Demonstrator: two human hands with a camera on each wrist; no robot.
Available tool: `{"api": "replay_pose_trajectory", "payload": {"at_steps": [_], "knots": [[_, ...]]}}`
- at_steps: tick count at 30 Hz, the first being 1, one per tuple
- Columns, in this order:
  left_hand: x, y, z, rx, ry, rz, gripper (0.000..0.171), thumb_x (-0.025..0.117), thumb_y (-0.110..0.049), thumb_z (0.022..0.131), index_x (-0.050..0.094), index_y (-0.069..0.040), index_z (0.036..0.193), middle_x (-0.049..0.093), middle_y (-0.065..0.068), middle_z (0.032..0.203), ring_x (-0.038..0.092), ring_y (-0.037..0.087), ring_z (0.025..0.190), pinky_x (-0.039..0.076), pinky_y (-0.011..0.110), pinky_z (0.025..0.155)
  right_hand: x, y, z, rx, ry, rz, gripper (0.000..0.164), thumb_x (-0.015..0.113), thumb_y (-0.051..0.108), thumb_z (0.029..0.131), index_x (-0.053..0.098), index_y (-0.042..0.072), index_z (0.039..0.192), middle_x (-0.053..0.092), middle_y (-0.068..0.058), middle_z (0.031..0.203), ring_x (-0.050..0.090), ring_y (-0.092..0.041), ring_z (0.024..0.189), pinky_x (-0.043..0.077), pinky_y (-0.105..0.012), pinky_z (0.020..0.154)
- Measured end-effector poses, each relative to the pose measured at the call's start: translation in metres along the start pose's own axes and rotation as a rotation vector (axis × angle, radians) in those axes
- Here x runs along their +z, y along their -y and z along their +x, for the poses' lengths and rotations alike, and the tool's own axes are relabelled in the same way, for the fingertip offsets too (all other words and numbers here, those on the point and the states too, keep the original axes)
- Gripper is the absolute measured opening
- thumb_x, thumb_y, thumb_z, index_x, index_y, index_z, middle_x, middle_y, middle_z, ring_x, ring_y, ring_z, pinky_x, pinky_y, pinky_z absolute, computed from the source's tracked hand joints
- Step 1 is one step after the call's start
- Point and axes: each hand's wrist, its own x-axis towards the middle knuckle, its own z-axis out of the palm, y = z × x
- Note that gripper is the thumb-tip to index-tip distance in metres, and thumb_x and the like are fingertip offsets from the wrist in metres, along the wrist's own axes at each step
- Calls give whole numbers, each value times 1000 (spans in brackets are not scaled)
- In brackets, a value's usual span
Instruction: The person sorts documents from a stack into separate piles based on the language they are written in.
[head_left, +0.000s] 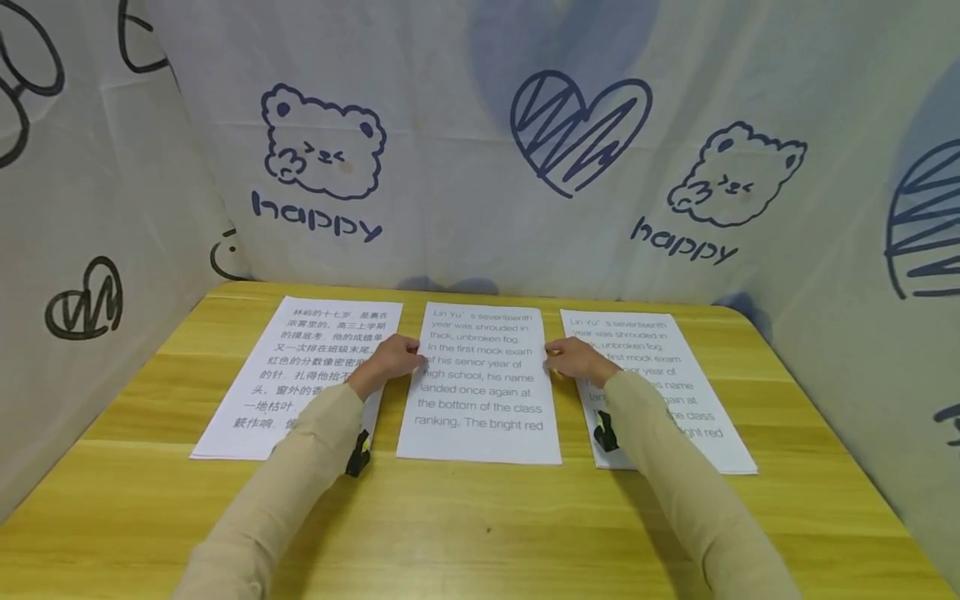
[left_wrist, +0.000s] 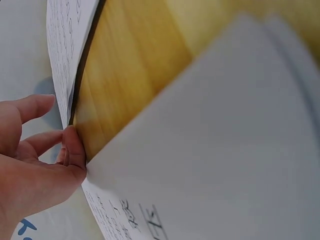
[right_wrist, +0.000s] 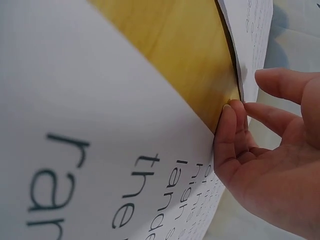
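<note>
Three printed paper stacks lie side by side on a wooden table. The middle stack (head_left: 480,442), with English text, sits between both hands. At its left edge is my left hand (head_left: 390,360), index fingertip touching the paper and thumb raised apart from it in the left wrist view. My right hand (head_left: 576,360) mirrors this at the right edge; the right wrist view shows its thumb (right_wrist: 280,80) lifted and its fingers loosely bent. Under my left wrist lies the Chinese-text stack (head_left: 247,437); another English-text stack (head_left: 705,458) lies beneath my right forearm.
The yellow wooden table (head_left: 480,533) extends toward me in front of the papers. White fabric walls (head_left: 442,167) with drawn bears and hearts close in the back and sides. Dark wrist straps (head_left: 358,454) show below the sleeves.
</note>
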Motion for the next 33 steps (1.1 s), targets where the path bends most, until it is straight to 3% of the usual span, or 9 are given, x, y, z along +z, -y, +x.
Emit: {"api": "replay_pose_trajectory", "payload": {"at_steps": [8,12,15,25,33], "knots": [[1,-3,-1,28,3,9,22,57,-14,94,64,2,107,59,15,105,50,23,88,40,31,77,-1,5,-5,3,16,25,57,56,17,95,38,-3,146,46,-5,66,42,-17,60,37,-29,66],[0,-12,-6,25,8,46,16,58,-14,94,57,-1,85,52,11,83,46,20,74,37,28,68,-1,5,-5,20,20,29,59,56,19,95,36,-2,147,47,-5,69,44,-18,63,38,-30,69],[1,-14,-5,26,2,69,27,59,-13,93,43,-8,72,38,5,70,37,17,64,31,26,60,-1,5,-4,23,26,32,59,56,19,95,35,-1,147,47,-5,69,44,-18,63,38,-30,70],[3,-11,-4,18,-12,41,25,58,-14,94,44,-6,75,40,6,71,38,17,65,32,26,60,-3,6,-5,-23,48,45,52,53,15,97,40,-3,144,43,-4,62,41,-17,56,39,-29,67],[4,-13,-7,36,-28,-24,30,57,-10,94,39,-4,70,34,6,67,33,16,60,29,26,56,-5,9,-5,-12,49,39,60,53,16,98,29,-2,149,52,-8,73,44,-16,58,42,-29,68]]}}
